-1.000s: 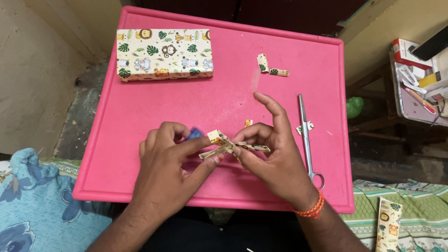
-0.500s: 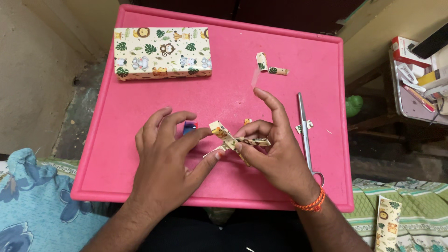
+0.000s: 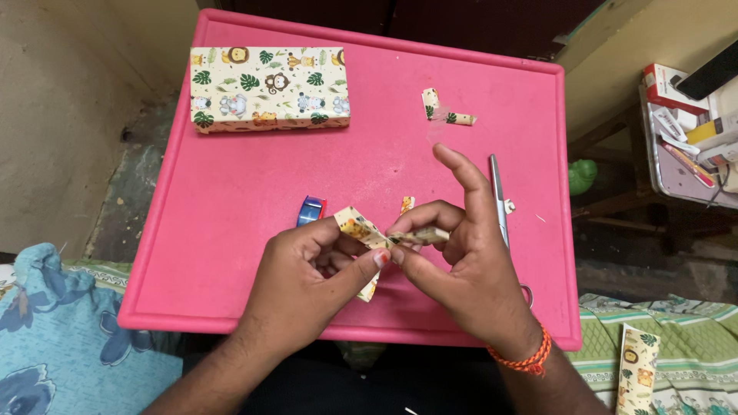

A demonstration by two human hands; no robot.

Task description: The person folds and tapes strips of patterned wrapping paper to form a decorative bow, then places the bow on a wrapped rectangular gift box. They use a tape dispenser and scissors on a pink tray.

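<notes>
So the paper bow sits just below the middle of the frame, a little folded thing made of cream wrapping paper with jungle animals on it, held up just above the pink tabletop. The left hand comes in from the bottom centre and its fingers are closed down on the left loop and the middle of the bow, thumb on top, with one paper tail poking out below the thumb. The right hand comes in from the lower right with an orange thread band on the wrist; thumb and middle fingers pinch the right loop at the knot, while the index finger sticks straight up, free of the paper. Just left of the bow, a small blue tape roll lies on the tabletop, close to the left hand's knuckles. A tiny paper scrap sits right above the bow. Behind the right hand's fingers, metal scissors lie lengthwise, partly covered by the hand. Further up, two curled paper offcuts rest near the top right of the tabletop, and a box wrapped in the same animal paper sits in the upper left. A leftover strip of wrapping paper lies on the green cloth at the bottom right.
</notes>
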